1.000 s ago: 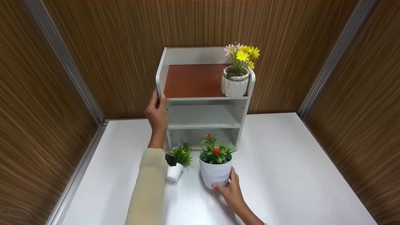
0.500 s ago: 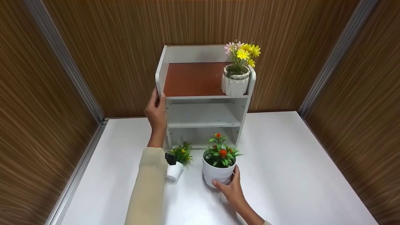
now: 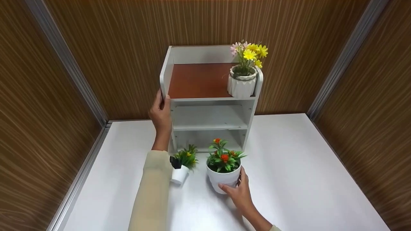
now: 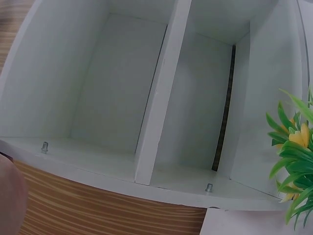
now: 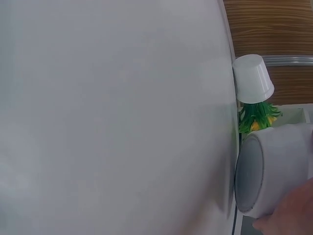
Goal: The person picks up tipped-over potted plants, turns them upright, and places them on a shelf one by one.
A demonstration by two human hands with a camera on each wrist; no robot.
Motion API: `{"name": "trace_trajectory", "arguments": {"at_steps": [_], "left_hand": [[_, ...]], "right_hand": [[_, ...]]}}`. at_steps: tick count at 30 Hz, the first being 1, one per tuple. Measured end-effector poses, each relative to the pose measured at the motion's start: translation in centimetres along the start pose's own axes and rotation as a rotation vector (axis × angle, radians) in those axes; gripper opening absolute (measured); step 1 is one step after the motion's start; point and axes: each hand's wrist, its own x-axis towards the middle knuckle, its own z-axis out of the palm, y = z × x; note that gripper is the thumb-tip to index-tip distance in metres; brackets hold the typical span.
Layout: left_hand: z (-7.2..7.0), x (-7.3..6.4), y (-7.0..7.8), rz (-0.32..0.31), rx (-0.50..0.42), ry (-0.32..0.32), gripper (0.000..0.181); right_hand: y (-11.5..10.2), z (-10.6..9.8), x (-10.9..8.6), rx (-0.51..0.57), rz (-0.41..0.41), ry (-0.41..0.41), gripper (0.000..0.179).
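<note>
In the head view my left hand point(image 3: 161, 114) grips the left side panel of a white shelf unit point(image 3: 210, 129), thumb on its front edge and fingers behind. My right hand point(image 3: 239, 192) holds a white pot point(image 3: 221, 181) by its right side. Red flowers and green leaves point(image 3: 224, 158) fill that pot. The right wrist view shows the pot's underside point(image 5: 249, 174), apart from the table. Between my left sleeve and the held pot, a small white pot point(image 3: 179, 175) with a yellow-flowered plant point(image 3: 187, 158) leans over on the table, partly hidden by the sleeve.
A ribbed white pot point(image 3: 241, 86) with yellow and pink flowers stands at the right of the shelf's brown top. Metal pegs point(image 4: 209, 187) stick out inside the compartments. Wood-grain walls point(image 3: 128, 57) enclose the white table point(image 3: 289, 166) at the back and both sides.
The red-flowered pot, in my right hand, has tipped toward me and shifted right, then slightly back left. My left hand keeps its hold on the shelf. The head view has shifted slightly.
</note>
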Motion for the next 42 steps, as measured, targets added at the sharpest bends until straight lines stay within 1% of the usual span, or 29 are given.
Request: {"name": "trace_trajectory", "arguments": {"at_steps": [3, 11, 16, 20, 24, 29, 34, 41, 42], "left_hand": [[0.0, 0.0, 0.0, 0.003, 0.002, -0.001, 0.045], [0.0, 0.1, -0.1, -0.003, 0.010, 0.002, 0.045], [0.0, 0.1, 0.1, 0.003, 0.016, -0.007, 0.045], [0.0, 0.1, 0.2, -0.031, 0.011, -0.023, 0.046], [-0.2, 0.1, 0.1, -0.070, 0.012, -0.030, 0.045], [-0.3, 0.2, -0.1, -0.086, 0.003, -0.034, 0.046], [-0.3, 0.3, -0.1, -0.080, 0.007, -0.036, 0.045], [-0.2, 1.1, -2.9, -0.056, 0.015, -0.020, 0.045], [-0.2, 1.1, -3.0, -0.052, 0.013, -0.018, 0.045]], "right_hand": [[-0.1, 0.0, 0.0, -0.022, 0.000, 0.006, 0.119], [-0.3, 0.0, -0.1, 0.004, 0.003, 0.015, 0.120], [-0.9, -0.2, -0.2, 0.005, 0.006, 0.018, 0.122], [-1.8, -0.5, -0.3, 0.030, -0.018, 0.025, 0.122], [-3.1, -0.7, -0.3, 0.074, -0.059, 0.022, 0.121], [-5.3, -1.0, -0.5, 0.112, -0.112, 0.026, 0.119], [-7.8, -1.3, -0.7, 0.148, -0.196, 0.027, 0.113], [-10.7, -1.5, -0.7, 0.168, -0.319, 0.027, 0.108], [-11.1, -1.5, -0.6, 0.170, -0.333, 0.028, 0.108]]}}
